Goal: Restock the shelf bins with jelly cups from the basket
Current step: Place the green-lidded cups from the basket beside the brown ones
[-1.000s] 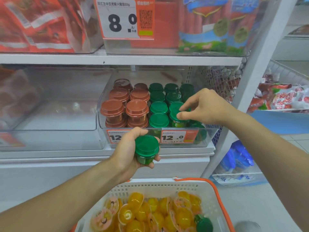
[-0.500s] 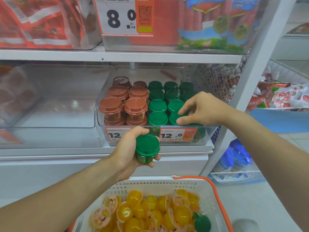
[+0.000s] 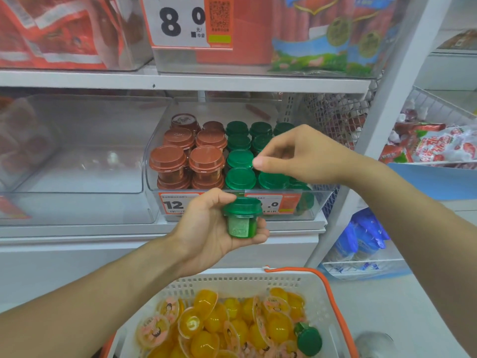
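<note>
Green jelly cup (image 3: pixel 242 218) in left hand (image 3: pixel 206 228), before "12" price tag (image 3: pixel 178 204).

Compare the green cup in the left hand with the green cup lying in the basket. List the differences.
1. The held green cup stands upright in the left hand; the basket green cup lies tipped on its side.
2. The held cup is up in front of the shelf bin; the other rests among yellow jelly cups in the basket.
Both have green lids.
</note>
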### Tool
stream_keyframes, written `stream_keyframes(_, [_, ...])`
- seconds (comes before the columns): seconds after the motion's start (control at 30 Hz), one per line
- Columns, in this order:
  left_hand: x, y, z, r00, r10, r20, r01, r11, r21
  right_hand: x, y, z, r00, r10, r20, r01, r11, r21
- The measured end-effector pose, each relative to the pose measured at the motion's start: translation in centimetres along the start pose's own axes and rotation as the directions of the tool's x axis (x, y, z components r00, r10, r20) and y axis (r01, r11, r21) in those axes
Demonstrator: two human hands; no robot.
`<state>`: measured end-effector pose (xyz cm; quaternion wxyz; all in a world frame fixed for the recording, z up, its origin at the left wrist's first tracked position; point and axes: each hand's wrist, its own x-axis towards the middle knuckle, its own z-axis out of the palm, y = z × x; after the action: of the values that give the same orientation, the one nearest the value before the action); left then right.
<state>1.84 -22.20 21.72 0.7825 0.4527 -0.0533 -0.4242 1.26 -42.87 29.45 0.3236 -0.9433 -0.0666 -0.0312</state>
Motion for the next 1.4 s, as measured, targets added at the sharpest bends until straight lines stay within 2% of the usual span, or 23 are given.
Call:
stream_keyframes(0.07, [0.0, 0.0, 0.3, 1.000, 0.017, 0.021, -0.017, 1.000, 0.009, -0.5, -1.4, 0.1, 0.978, 0.021, 0.210, -0.041, 0.995, 0.093])
stream_keyframes(0.13, [-0.1, 0.2, 0.6, 0.999, 0.014, 0.051, -0.019, 0.996, 0.089, -0.9, -1.9, 0.2, 0.918, 0.002, 0.398, -0.061, 0.989, 0.136])
stream_keyframes(0.2, [-0.3, 0.5, 0.7, 0.996, 0.006, 0.084, -0.018, 0.990, 0.143, -1.2, -2.0, 0.3, 0.885, -0.041, 0.463, -0.067, 0.975, 0.214])
stream_keyframes(0.33, [-0.4, 0.8, 1.0, 0.989, -0.025, 0.146, 0.007, 0.993, 0.122, -1.5, -2.0, 1.0, 0.915, -0.069, 0.397, -0.069, 0.944, 0.324])
stream_keyframes(0.47, [-0.3, 0.7, 0.9, 0.974, -0.104, 0.200, 0.084, 0.991, 0.107, -1.7, -2.4, 0.1, 0.980, 0.028, 0.196, -0.077, 0.967, 0.245])
stream_keyframes(0.57, [0.0, 0.4, 0.1, 0.973, -0.184, 0.142, 0.163, 0.976, 0.145, -1.7, -1.1, -2.5, 0.993, 0.115, 0.012, -0.115, 0.993, 0.009])
stream_keyframes(0.67, [0.3, 0.2, -0.6, 0.967, -0.223, 0.124, 0.203, 0.967, 0.154, -1.5, 1.4, -4.3, 0.967, 0.200, -0.157, -0.242, 0.914, -0.326])
stream_keyframes(0.77, [0.5, 0.0, -0.8, 0.962, -0.238, 0.132, 0.215, 0.962, 0.169, -1.2, 3.1, -4.1, 0.970, 0.206, -0.132, -0.245, 0.818, -0.520])
stream_keyframes(0.93, [0.9, -0.5, -0.6, 0.957, -0.254, 0.140, 0.224, 0.954, 0.202, -0.5, 4.2, -2.5, 0.975, 0.183, -0.122, -0.218, 0.730, -0.647])
stream_keyframes(1.13, [1.0, -1.2, -0.8, 0.955, -0.269, 0.127, 0.233, 0.942, 0.240, -0.4, 4.5, -0.7, 0.972, 0.169, -0.160, -0.233, 0.696, -0.679])
stream_keyframes(1.3, [1.1, -1.4, -0.9, 0.959, -0.265, 0.099, 0.230, 0.934, 0.274, -0.2, 4.5, -1.7, 0.971, 0.236, -0.043, -0.210, 0.748, -0.630])
stream_keyframes(1.4, [1.2, -1.6, -1.0, 0.960, -0.266, 0.088, 0.230, 0.928, 0.294, -0.3, 4.5, -1.6, 0.972, 0.232, -0.040, -0.203, 0.742, -0.639])
